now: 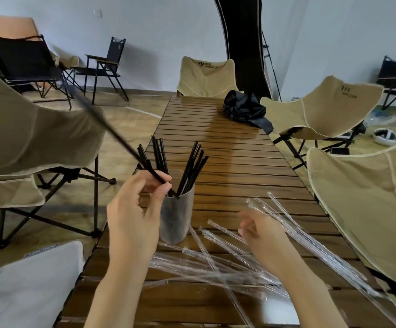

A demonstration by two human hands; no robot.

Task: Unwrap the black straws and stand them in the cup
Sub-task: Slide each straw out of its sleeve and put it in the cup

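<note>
Black and thin, a bare straw (126,147) is pinched near its lower end between the thumb and fingers (145,177) of the left hand (133,209), just left of centre. Its long shaft slants away to the upper left, blurred, and its tip hovers at the rim of the cup (175,221). The step in hand looks like dropping this unwrapped straw in. The next move calls for tipping it upright and lowering the tip past the rim among the standing straws (192,171), which fan out left and right in the cup. The cup is a tall frosted grey tumbler, translucent and smooth, standing on the slatted brown wooden desk (239,162). Clear crinkled wrappers (215,268), long and flat, lie strewn across the lower centre and right of the frame. The right hand (263,233) hangs over them with its fingers loosely curled; blur hides whether it holds anything.
</note>
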